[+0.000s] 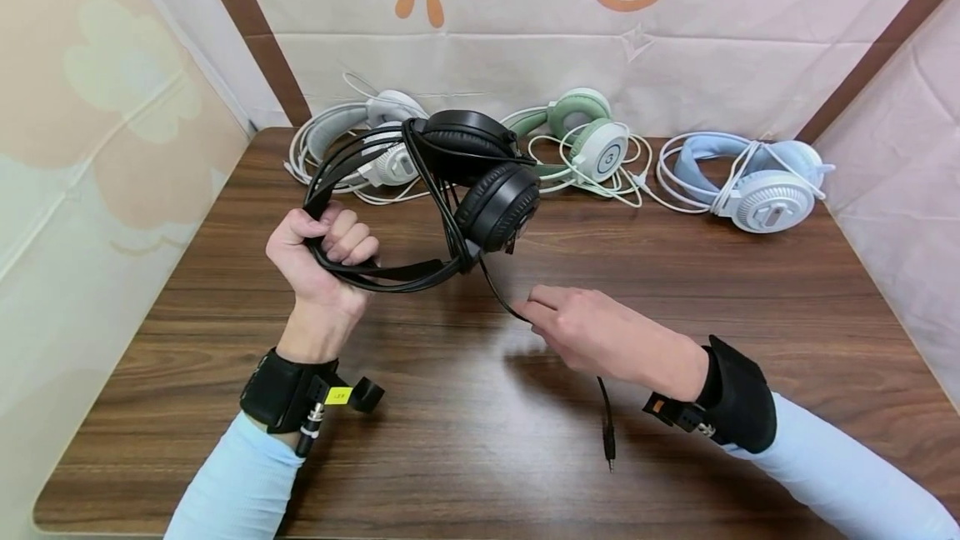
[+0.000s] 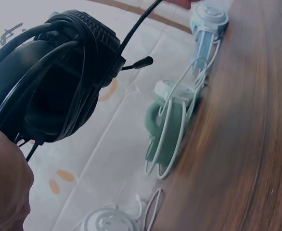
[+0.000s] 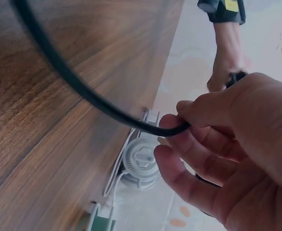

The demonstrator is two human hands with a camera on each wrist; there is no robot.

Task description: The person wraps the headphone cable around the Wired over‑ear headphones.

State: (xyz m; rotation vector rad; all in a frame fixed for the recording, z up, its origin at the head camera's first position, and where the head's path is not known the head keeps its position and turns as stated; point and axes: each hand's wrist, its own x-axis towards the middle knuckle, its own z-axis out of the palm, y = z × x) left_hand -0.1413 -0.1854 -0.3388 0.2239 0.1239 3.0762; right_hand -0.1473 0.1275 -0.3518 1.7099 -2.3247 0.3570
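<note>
Black over-ear headphones are held above the table, with several loops of their black cable wound round headband and ear cups. My left hand grips the headband together with the cable loops. In the left wrist view a short microphone boom sticks out from the black headphones. To their right, my right hand pinches the loose end of the black cable between thumb and fingers. Below that hand the cable's tail hangs down, ending in a jack plug.
Along the back of the wooden table lie three more headphones with white cables: a white-grey pair partly behind the black ones, a green-and-white pair, and a light blue pair. A patterned cloth hangs behind them.
</note>
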